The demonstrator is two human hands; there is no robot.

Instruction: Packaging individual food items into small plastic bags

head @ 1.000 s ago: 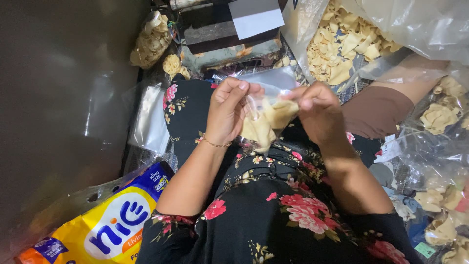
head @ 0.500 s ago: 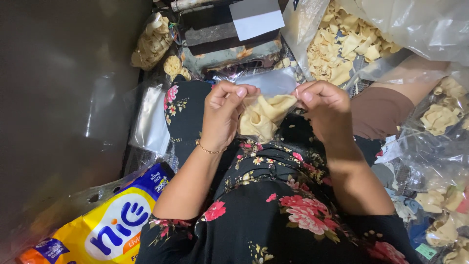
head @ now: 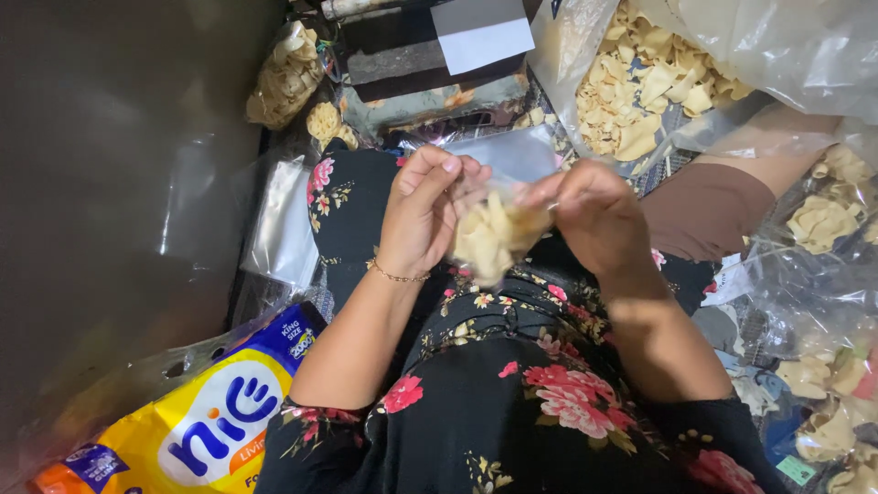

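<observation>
Above our lap, we hold a small clear bag of pale crackers (head: 492, 236) between both hands, left hand (head: 422, 215) and right hand (head: 593, 215) raised with wrists bent inward, fingers of each pinched together on the bag's top edge.

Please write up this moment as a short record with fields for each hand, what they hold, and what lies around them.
left hand: pinches one side of the top of the small clear bag
right hand: pinches the other side of the top
small clear bag: held above the lap, holds pale yellow crackers
large open bag of crackers: ahead, to the right
stack of empty clear bags: on the floor to the left
yellow and blue pack: lower left
filled small bags: at the right
</observation>
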